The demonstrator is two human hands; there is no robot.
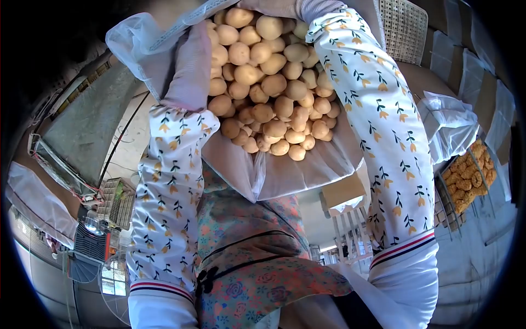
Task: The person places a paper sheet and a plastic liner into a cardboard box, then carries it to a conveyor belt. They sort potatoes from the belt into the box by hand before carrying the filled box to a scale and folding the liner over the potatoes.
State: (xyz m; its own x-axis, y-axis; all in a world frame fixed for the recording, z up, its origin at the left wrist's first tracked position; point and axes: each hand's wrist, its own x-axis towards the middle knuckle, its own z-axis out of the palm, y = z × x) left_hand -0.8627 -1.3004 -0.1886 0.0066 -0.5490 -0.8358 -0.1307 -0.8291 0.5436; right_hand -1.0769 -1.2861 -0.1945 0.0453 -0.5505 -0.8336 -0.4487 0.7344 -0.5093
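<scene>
Many small, round tan balls, potato-like in look point(262, 82), fill a box lined with clear plastic point(307, 172). My left hand point(189, 74), in a pale glove, lies along the left side of the balls. A loose fold of the plastic liner point(134, 41) crosses over its fingers, so I cannot see whether they grip it. At the far edge of the balls is my gloved right hand point(274, 7), stretched out flat toward the left and partly cut off by the top of the view. White flower-print sleeves cover both forearms.
At right, a wire basket holds golden-brown lumpy pieces point(468, 175). A pale woven plastic basket point(404, 30) stands at top right, near plastic-covered cartons point(446, 118). Below the box are a cardboard piece point(342, 194) and a white slatted chair back point(350, 233). Crates point(115, 203) stand at left.
</scene>
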